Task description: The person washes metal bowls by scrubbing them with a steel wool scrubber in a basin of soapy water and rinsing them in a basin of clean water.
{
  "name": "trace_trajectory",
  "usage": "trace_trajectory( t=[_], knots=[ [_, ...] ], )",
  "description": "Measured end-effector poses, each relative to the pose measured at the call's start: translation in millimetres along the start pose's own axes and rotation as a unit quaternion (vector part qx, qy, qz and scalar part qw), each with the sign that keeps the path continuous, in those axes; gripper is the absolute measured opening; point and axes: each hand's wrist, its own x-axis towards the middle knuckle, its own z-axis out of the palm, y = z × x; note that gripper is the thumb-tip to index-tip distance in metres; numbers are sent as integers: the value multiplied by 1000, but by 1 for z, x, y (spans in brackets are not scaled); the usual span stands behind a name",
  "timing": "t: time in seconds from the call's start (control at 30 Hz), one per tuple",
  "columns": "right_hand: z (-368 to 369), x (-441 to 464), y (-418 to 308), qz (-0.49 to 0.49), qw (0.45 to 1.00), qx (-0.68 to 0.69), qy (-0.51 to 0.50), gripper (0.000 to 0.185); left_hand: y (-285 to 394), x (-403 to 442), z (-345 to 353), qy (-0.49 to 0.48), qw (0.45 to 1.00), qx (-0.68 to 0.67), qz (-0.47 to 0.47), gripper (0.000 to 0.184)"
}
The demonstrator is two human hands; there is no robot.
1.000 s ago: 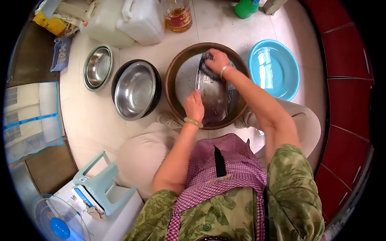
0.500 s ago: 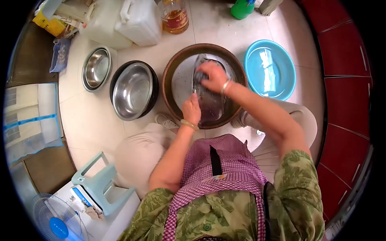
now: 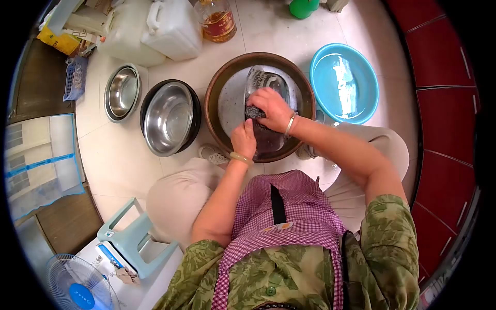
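A dark, roughly rectangular pan (image 3: 276,85) with pale suds on its surface lies inside a large brown-rimmed basin (image 3: 217,82) in front of me. My left hand (image 3: 243,138) is closed at the pan's left edge, thumb up; its other fingers are partly hidden. In my right hand (image 3: 272,108) is a dark, coarse scouring pad (image 3: 253,112), pressed on the pan's middle. The two hands are close together, with the left thumb just below the pad.
A blue basin (image 3: 321,98) with water stands at the right, and steel bowls (image 3: 168,124) at the left. Behind are white jugs (image 3: 178,36) and an amber bottle (image 3: 219,28). Red cabinets (image 3: 445,124) line the right side; a fan (image 3: 80,292) sits at lower left.
My right hand has moved the scouring pad down the pan, nearer to my left hand. More suds show on the pan's far part. My left hand stays at the edge.
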Motion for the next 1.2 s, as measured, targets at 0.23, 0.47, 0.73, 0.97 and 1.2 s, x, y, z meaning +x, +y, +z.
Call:
trace_trajectory(
  t=[0.23, 0.47, 0.73, 0.97, 1.2],
  knots=[
    [17, 52, 64, 280, 952, -59, 113, 33, -1, 6, -1, -8, 1000, 5, 10, 61],
    [22, 2, -7, 70, 996, -56, 27, 39, -11, 9, 3, 24, 999, -23, 19, 61],
    [5, 48, 52, 259, 965, 29, -31, 41, 13, 12, -12, -41, 997, -14, -65, 64],
    [12, 1, -6, 56, 997, 27, 37, 40, 14, 61, -7, 5, 990, -88, -110, 59],
    [-18, 15, 80, 392, 917, 40, 61, 43, 3, 3, -3, -53, 995, -64, -50, 58]
  ],
)
